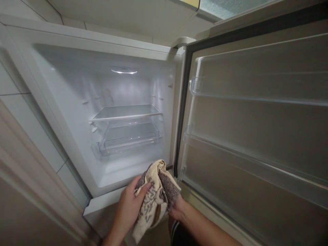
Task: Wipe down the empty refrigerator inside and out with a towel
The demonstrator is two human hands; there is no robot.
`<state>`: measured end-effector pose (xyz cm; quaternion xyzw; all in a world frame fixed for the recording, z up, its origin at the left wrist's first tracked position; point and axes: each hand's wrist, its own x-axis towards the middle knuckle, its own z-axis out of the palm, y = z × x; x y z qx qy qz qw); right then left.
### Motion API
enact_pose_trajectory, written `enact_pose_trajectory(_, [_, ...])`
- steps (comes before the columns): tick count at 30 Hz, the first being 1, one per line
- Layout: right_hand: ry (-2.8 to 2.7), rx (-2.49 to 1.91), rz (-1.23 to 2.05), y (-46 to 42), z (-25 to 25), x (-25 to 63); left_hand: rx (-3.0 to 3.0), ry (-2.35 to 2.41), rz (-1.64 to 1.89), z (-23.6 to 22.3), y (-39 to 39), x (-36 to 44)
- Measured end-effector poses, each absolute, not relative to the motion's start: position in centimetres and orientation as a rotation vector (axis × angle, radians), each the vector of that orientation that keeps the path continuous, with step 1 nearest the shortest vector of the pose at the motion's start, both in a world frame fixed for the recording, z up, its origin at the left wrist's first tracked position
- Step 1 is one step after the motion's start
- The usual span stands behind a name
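A bunched cloth [156, 194], cream with dark markings and grey-brown patches, is between my hands in front of the refrigerator's lower front edge. My left hand [132, 200] grips its left side, with the thumb lying over the folds. On the other side my right hand [178, 207] holds the cloth from beneath; its fingers are mostly hidden by the fabric. Behind the cloth stands the refrigerator compartment [69, 112], white and lit inside. It has a glass shelf [125, 111] and a clear drawer [130, 138] below that.
The refrigerator door [256, 130] stands wide to the right, with a clear upper door shelf [256, 99] and a lower one [246, 157]. White wall tiles [33, 126] run along the left. A lamp [124, 70] glows at the compartment's top.
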<state>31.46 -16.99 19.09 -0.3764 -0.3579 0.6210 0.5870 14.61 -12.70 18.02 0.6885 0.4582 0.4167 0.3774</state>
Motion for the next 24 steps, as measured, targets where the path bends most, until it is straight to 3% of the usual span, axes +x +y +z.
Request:
enact_pose_trajectory(5, [-0.653,-0.792,1.691,-19.3,20.8,33.5,2.235,1.376,1.293,19.4,-12.2,13.8])
enact_pose_trajectory(13, [-0.468,-1.067,1.429,-18.0,17.5,33.2,2.682,1.436,1.239,20.2,-11.7,13.6])
enact_pose_trajectory(19, [-0.997,-1.128,1.224,-17.5,17.9,36.2,2.498,1.281,0.745,19.4,-8.7,9.8])
enact_pose_trajectory(24, [-1.448,-1.258,0.866,-18.1,19.5,38.9,2.569,1.507,0.789,20.8,-5.9,5.8])
